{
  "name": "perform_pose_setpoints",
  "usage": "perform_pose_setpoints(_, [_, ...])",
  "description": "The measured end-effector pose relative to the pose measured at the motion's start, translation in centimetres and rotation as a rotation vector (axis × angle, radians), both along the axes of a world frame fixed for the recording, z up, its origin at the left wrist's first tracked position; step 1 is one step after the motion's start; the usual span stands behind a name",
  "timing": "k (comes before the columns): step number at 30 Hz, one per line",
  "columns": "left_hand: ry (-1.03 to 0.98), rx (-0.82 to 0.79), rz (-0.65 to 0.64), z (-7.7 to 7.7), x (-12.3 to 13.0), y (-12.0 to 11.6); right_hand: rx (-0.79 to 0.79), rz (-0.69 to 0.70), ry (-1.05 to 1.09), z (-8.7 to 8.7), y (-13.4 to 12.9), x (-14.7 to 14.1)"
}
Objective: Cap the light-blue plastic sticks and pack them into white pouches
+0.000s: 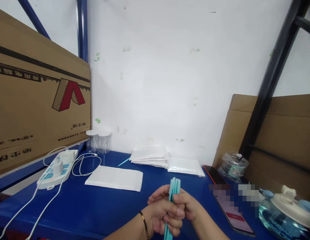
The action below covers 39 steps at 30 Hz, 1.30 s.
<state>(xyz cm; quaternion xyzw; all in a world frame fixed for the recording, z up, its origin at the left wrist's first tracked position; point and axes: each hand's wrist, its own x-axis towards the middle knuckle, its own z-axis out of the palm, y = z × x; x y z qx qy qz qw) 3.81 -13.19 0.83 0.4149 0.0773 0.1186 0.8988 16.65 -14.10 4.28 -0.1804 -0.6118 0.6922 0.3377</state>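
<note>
A bundle of thin light-blue sticks [175,186] stands nearly upright in front of me, its upper ends level in a tight cluster. The fingers of my left hand [166,215], with a dark banded bracelet at the wrist, wrap round its lower part. Around its upper part closes my right hand [187,201], thumb on the near side. Both hands touch each other, and parts of the sticks are hidden by the fingers. A single similar light-blue stick [123,162] lies on the blue table [70,206], beside a stack of white envelopes [148,154].
Left of centre lies one white envelope [115,178]; another white packet [186,166] is by the wall. A power strip [48,180] with white cables and two clear jars [104,142] are left. Phones [232,213], a wrapped item [234,166] and a clear-blue jug [284,213] are right.
</note>
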Motion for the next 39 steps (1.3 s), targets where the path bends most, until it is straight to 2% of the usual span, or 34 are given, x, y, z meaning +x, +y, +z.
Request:
perform_pose_setpoints(2, [-0.043, -0.046, 0.006, -0.2, -0.2, -0.3, -0.022, -0.094, 0.074, -0.8, -0.6, -1.1])
perform_pose_setpoints(4, [-0.019, 0.051, 0.059, -0.2, -0.7, -0.4, -0.062, -0.216, 0.178, -1.4, -0.3, -1.6])
perform_pose_setpoints(5, [0.03, 0.186, 0.083, -0.1, -1.2, -0.3, -0.094, -0.27, 0.239, -1.5, 0.1, -1.5])
perform_pose_setpoints(7, [0.194, 0.608, 0.16, 0.2, -3.1, 0.6, -0.149, -0.378, 0.348, -1.7, 1.2, -0.7])
perform_pose_setpoints(8, [0.313, 0.874, 0.229, 0.5, -4.5, 1.4, -0.156, -0.431, 0.376, -1.7, 1.9, -0.2])
perform_pose_setpoints(9, [0.431, 1.106, 0.354, 0.6, -6.2, 2.4, -0.146, -0.483, 0.379, -1.7, 2.4, 0.5])
perform_pose_setpoints(10, [0.548, 1.284, 0.456, 0.8, -8.1, 3.6, -0.12, -0.537, 0.357, -1.8, 3.0, 1.1])
perform_pose_setpoints(12, [0.776, 1.497, 0.517, 0.8, -11.8, 6.3, -0.044, -0.665, 0.27, -2.2, 3.7, 2.1])
perform_pose_setpoints(14, [1.008, 1.575, 0.485, 0.6, -14.7, 8.8, 0.022, -0.766, 0.17, -3.1, 4.2, 2.5])
perform_pose_setpoints(16, [1.152, 1.562, 0.403, 0.4, -16.4, 10.5, 0.041, -0.798, 0.091, -4.2, 4.4, 2.4])
perform_pose_setpoints(19, [1.173, 1.541, 0.368, 0.2, -16.6, 11.3, 0.015, -0.76, 0.033, -5.2, 4.3, 1.9])
perform_pose_setpoints(23, [1.008, 1.6, 0.54, 1.0, -15.0, 10.6, 0.014, -0.725, -0.018, -4.7, 4.0, 1.7])
perform_pose_setpoints(25, [0.861, 1.517, 0.674, 2.3, -14.0, 10.1, 0.049, -0.7, -0.087, -3.6, 3.6, 1.7])
perform_pose_setpoints(27, [0.673, 1.332, 0.761, 4.1, -12.9, 9.6, 0.123, -0.653, -0.199, -2.0, 3.0, 1.4])
perform_pose_setpoints(29, [0.459, 1.109, 0.751, 6.0, -11.5, 8.9, 0.261, -0.592, -0.319, 0.2, 2.3, 0.9])
perform_pose_setpoints(32, [0.242, 0.839, 0.655, 8.0, -9.4, 7.7, 0.576, -0.51, -0.385, 4.3, 1.5, 0.0])
perform_pose_setpoints(34, [0.178, 0.742, 0.583, 8.6, -8.4, 7.0, 0.683, -0.505, -0.354, 6.9, 1.3, -0.2])
perform_pose_setpoints(36, [0.137, 0.684, 0.51, 8.6, -7.7, 6.5, 0.673, -0.521, -0.305, 9.2, 1.3, 0.0])
perform_pose_setpoints(39, [0.043, 0.605, 0.371, 8.2, -6.9, 6.0, 0.528, -0.548, -0.155, 12.1, 1.3, 0.4])
